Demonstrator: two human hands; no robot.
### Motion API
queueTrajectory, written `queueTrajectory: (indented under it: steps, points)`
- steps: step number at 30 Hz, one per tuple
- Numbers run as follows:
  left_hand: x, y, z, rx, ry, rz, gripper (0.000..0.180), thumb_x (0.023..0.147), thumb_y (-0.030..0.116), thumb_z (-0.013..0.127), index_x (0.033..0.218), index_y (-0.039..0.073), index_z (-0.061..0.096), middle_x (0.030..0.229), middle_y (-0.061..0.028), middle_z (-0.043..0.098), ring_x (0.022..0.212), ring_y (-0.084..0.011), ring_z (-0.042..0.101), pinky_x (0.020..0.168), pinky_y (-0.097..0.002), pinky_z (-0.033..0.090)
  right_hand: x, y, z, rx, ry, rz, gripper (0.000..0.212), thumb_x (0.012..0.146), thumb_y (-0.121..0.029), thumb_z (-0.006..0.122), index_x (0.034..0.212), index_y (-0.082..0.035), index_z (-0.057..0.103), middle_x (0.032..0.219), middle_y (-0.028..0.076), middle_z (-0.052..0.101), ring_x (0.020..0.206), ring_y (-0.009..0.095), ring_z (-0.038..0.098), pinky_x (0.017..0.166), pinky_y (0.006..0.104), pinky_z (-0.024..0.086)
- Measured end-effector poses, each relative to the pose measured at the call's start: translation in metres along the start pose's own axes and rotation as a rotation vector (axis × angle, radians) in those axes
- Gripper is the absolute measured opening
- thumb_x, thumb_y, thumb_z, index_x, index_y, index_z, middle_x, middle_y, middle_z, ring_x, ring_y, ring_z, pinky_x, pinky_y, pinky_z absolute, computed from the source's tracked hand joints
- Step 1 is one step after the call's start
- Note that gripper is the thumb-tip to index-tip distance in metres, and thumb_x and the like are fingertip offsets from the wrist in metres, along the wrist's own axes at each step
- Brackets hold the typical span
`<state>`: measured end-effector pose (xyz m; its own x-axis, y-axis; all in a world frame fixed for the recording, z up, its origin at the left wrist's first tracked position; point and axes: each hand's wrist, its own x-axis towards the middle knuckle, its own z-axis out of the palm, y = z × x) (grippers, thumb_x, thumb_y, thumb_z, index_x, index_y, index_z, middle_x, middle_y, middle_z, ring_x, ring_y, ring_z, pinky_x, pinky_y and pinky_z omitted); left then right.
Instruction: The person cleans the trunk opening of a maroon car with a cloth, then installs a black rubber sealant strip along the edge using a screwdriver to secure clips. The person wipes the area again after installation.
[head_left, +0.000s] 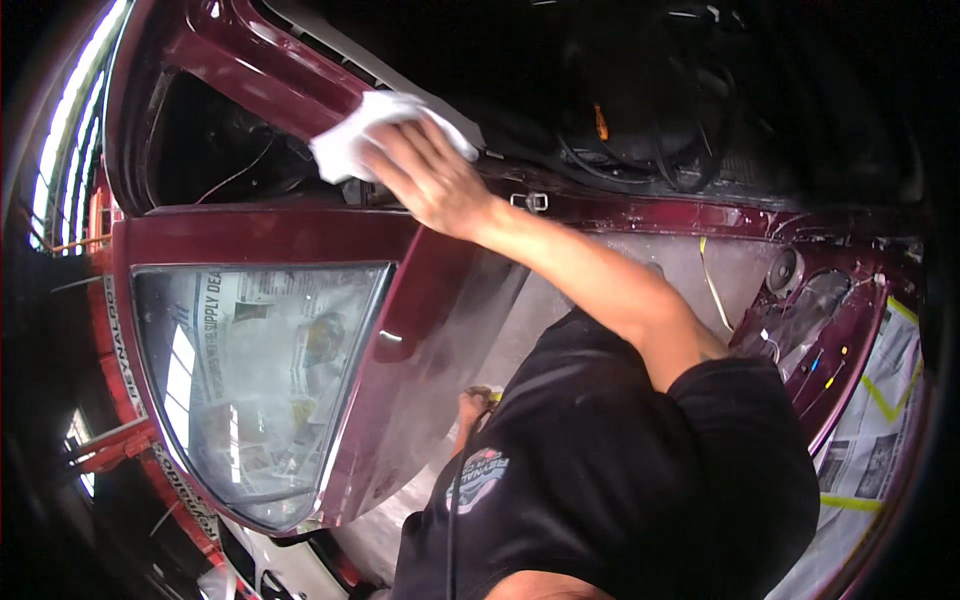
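My right hand (437,180) presses a white cloth (350,138) against the maroon car frame (265,80), beside the dark door opening. The fingers lie bent over the cloth, slightly smeared by motion. Low beside my torso is my left hand (473,403), small and partly hidden. Its fingers look curled around something with a yellow bit on it, too small to make out. A thin black cable or hose (453,520) runs down my shirt from near that hand. Just below the right hand, a metal latch striker (536,202) sits on the sill.
Newspaper lies behind the side window (260,380) of the maroon body panel (400,345). On the right, an open door (850,370) shows bare inner parts, a round speaker (785,270), and taped newspaper (868,440). Cables (650,180) hang in the dark interior.
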<state>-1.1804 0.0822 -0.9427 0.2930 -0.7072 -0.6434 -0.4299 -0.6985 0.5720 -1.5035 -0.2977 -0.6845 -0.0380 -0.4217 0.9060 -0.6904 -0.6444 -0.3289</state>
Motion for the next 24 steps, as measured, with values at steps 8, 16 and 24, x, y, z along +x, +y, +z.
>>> queueTrajectory:
  steps: [8,16,24]
  points:
    - [-0.035,0.063,-0.018,0.048,-0.01,-0.081,0.029,0.075,0.001,0.051,0.093,-0.008,0.072,0.079,-0.0149,0.071,0.067,-0.022,0.067,0.063,-0.0372,0.055,-0.176,0.021,-0.034,0.219,-0.206,0.547,0.009,0.082,0.002,0.058,0.09,0.004,0.061,0.098,0.022,0.058,0.097,0.039,0.057,0.085,0.0498,0.047]
    - [0.033,0.047,0.029,-0.065,-0.07,-0.061,0.027,0.075,0.001,0.053,0.092,-0.007,0.071,0.079,-0.0149,0.071,0.067,-0.0211,0.066,0.063,-0.0371,0.054,0.071,0.016,-0.006,-0.049,0.089,-0.066,0.029,0.08,0.001,0.06,0.107,0.006,0.067,0.128,0.029,0.058,0.124,0.05,0.054,0.106,0.0573,0.043]
    - [0.079,0.06,0.06,-0.067,-0.137,0.031,0.024,0.075,0.001,0.055,0.092,-0.007,0.071,0.079,-0.0149,0.072,0.068,-0.0201,0.066,0.063,-0.0369,0.054,0.248,0.021,0.019,-0.353,0.17,-0.572,0.023,0.074,-0.016,0.064,0.09,0.0,0.067,0.108,0.015,0.063,0.113,0.031,0.059,0.098,0.0452,0.046]
